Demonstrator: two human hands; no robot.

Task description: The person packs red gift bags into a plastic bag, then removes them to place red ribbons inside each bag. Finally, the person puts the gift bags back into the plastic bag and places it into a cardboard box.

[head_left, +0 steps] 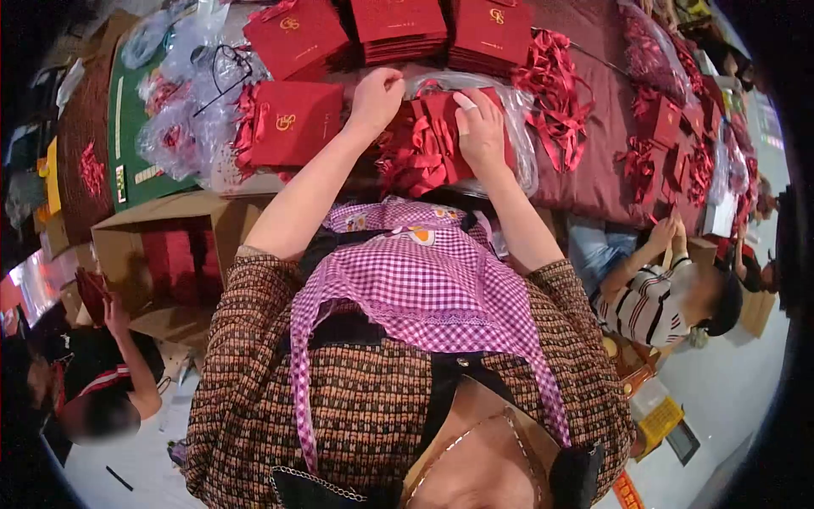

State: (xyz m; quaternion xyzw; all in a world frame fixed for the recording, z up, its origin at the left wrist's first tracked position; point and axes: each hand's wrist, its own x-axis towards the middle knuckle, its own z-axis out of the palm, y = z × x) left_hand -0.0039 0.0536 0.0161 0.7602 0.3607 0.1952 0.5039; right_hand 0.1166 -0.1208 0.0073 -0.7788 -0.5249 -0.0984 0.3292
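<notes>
In the head view, my left hand [377, 103] is raised beside the middle pile, its fingers pinched together. Whatever may be between them is too small to make out. My right hand [483, 127], with white tape round a finger, grips a red gift bag [511, 153] near its top. Loose red ribbon handles [428, 153] lie bunched across that bag, between my hands. Clear plastic wrapping [524, 119] spreads beneath it. Left of my left forearm lies another stack of red gift bags [309, 119] with gold lettering, its ribbons at the left edge.
Several stacks of red bags [400, 25] stand along the far side. A ribbon heap [555, 93] lies at right, clear plastic bags [182, 127] at left. An open cardboard box [161, 312] is beside me. Other people sit at lower left [102, 382] and right [653, 297].
</notes>
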